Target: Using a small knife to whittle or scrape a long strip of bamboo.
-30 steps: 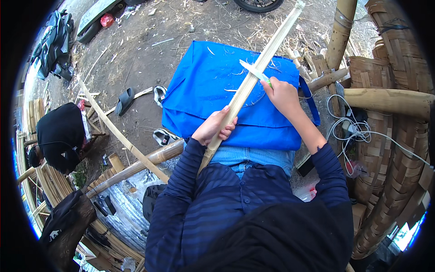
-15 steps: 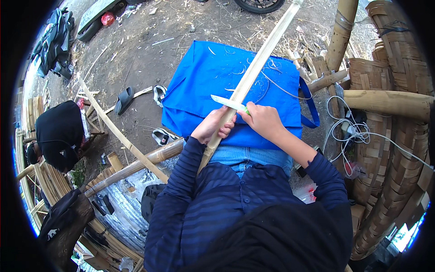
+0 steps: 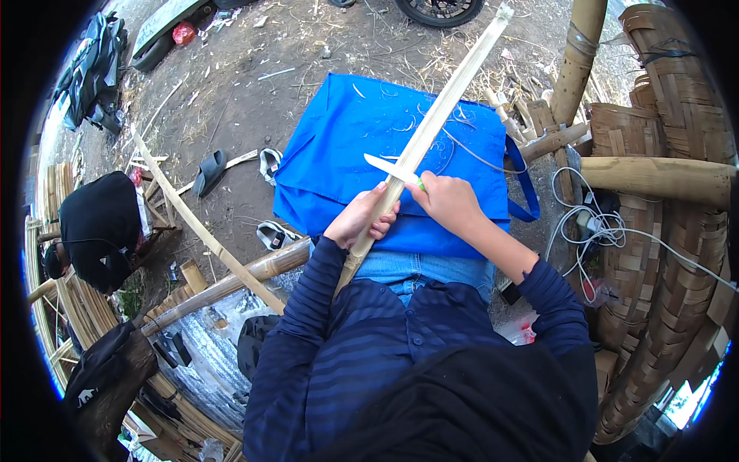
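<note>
The left hand (image 3: 360, 217) is closed around the lower part of a long bamboo strip (image 3: 431, 127), fingers curled over it from the left. The strip runs diagonally from the person's lap, where its lower end rests against the jeans (image 3: 419, 271), up and away to the upper right, its far end reaching toward a wheel (image 3: 439, 9) at the top edge.

The right hand (image 3: 448, 202) is clenched on the green handle of a knife (image 3: 392, 170). The blade points left and lies across the strip just above the left hand, touching it (whether the edge bites into the wood cannot be told).

A blue cloth (image 3: 346, 146) is spread over the person's knees beneath the strip, with thin pale shavings scattered on it. The forearms are in dark striped sleeves.

On the dirt ground to the left lie a grey sandal (image 3: 208, 171), near the cloth, and a long bent bamboo slat (image 3: 204, 231). Another person in black (image 3: 100, 227) crouches at the left rim, well apart from the hands. To the right stand woven bamboo baskets (image 3: 654, 231) and a thick bamboo pole (image 3: 654, 175), with white cables (image 3: 585, 231) tangled beside them.
</note>
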The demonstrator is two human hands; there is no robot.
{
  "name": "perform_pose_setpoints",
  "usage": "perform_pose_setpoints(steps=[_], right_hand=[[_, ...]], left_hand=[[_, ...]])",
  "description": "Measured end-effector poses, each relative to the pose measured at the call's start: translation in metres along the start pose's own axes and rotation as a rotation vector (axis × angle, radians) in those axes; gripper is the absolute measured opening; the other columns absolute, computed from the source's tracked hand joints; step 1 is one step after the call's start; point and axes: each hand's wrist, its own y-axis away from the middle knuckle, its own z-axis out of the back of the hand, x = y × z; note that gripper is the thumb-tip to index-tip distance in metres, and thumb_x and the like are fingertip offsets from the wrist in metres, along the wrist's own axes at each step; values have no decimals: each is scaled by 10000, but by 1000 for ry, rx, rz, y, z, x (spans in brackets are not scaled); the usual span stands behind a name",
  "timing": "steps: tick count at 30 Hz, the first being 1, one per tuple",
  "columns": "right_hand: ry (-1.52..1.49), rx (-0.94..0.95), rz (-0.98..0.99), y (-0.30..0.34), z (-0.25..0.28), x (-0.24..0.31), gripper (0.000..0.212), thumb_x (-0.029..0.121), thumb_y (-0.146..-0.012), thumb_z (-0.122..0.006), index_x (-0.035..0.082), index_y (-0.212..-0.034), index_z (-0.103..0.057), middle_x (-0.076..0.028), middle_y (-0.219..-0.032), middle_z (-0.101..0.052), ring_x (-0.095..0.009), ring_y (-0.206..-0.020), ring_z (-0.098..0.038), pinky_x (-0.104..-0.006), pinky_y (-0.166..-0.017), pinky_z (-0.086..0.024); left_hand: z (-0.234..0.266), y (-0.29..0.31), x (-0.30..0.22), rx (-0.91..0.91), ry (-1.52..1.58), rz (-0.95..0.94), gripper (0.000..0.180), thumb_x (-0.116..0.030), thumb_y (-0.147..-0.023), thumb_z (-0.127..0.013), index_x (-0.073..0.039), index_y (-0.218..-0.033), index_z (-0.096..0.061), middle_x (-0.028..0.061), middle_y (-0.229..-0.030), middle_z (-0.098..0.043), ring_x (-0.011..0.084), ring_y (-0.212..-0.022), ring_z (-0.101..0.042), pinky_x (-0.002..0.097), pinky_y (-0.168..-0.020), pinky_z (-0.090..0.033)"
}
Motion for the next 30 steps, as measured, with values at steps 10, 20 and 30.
perform_pose_setpoints(steps=[10,20,30], right_hand=[[117,-92,-210,-27,38,-52,430,421,-914,-484,46,-714,-549,-177,-575,-587,-367,-557,-607,-473,-506,-477],[160,-188,-144,-39,31,-71,429,422,-902,-507,57,-678,-534,-154,-537,-566,-347,-513,-594,-452,-466,-463],[233,-209,-104,-47,44,-79,431,430,-892,-520,63,-666,-516,-148,-538,-558,-332,-513,-587,-436,-451,-446]], left_hand=[[-5,2,-3,-7,-16,20,494,-512,-950,-383,-30,-914,-482,-46,-649,-386,14,-467,-331,151,-394,-281],[-1,-1,-1,15,-38,-20,506,-523,-950,-374,-33,-903,-491,-48,-636,-385,14,-459,-321,155,-391,-273],[-3,1,0,4,-21,10,496,-511,-959,-356,-34,-910,-482,-45,-637,-376,21,-461,-315,162,-392,-266]])
